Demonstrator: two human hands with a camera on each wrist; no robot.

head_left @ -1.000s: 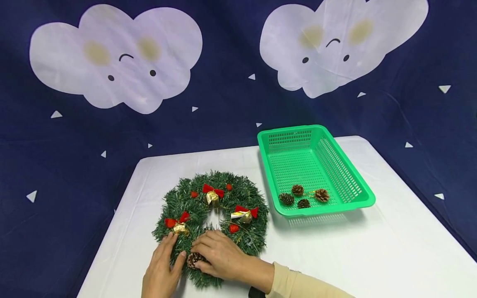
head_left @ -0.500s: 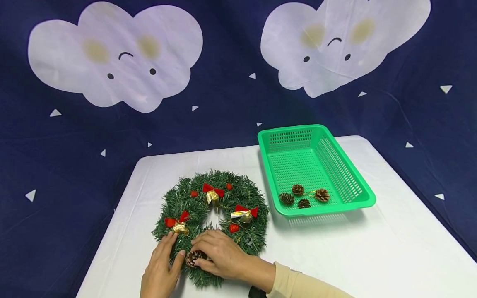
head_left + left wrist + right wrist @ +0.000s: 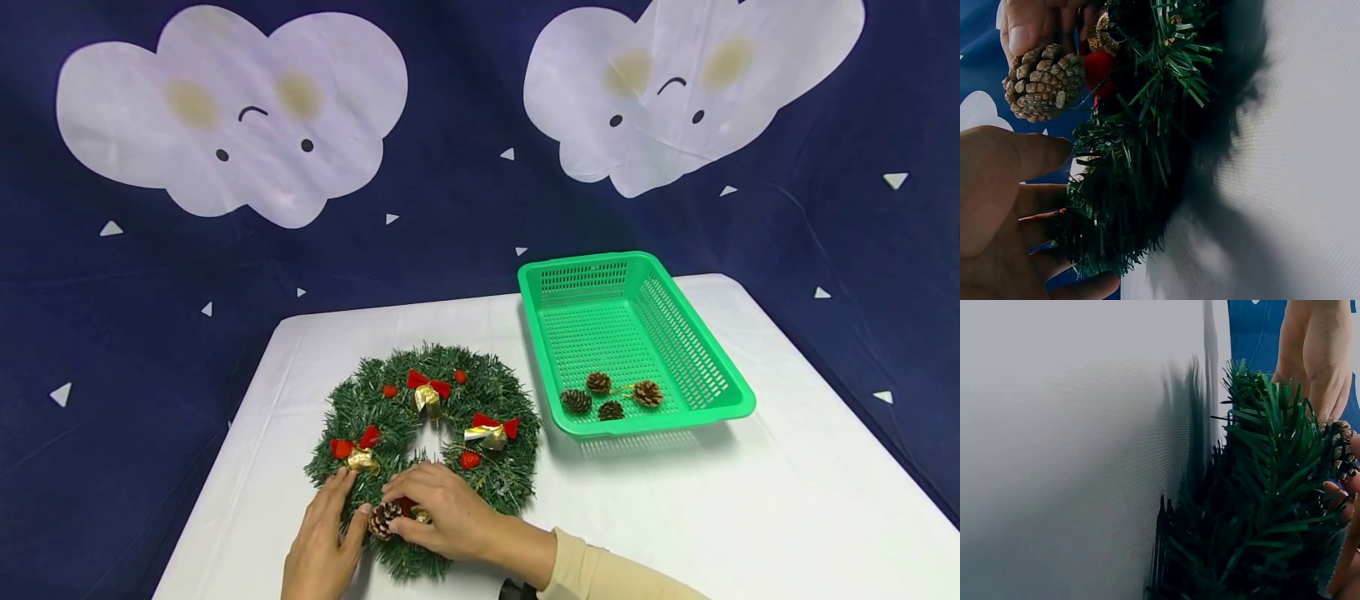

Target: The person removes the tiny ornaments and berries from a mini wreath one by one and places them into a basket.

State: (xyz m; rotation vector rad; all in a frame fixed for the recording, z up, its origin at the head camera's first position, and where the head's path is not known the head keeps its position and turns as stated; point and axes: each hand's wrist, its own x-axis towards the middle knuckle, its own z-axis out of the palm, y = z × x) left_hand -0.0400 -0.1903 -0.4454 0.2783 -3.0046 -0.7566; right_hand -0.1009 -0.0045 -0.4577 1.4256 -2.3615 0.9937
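A green wreath (image 3: 495, 383) lies on the white table, dressed with red bows, gold bells and small red berries. At its near side my right hand (image 3: 446, 512) pinches a brown pinecone (image 3: 384, 521) between thumb and fingers. The left wrist view shows the pinecone (image 3: 1044, 81) next to a red ornament (image 3: 1100, 72) and a bit of gold. My left hand (image 3: 322, 533) rests on the wreath's left side with its fingers spread and extended, the thumb close to the pinecone. In the right wrist view, wreath needles (image 3: 1260, 487) hide much of my right hand.
A green perforated basket (image 3: 637, 425) stands at the right rear of the table and holds several pinecones (image 3: 648, 393). White cloth (image 3: 660, 525) covers the table. A dark blue backdrop (image 3: 450, 125) with clouds hangs behind.
The pinecone has shifted slightly left, and more of it shows beside my right hand. Red and gold bits now show beneath that hand. My left hand has stayed nearly still.
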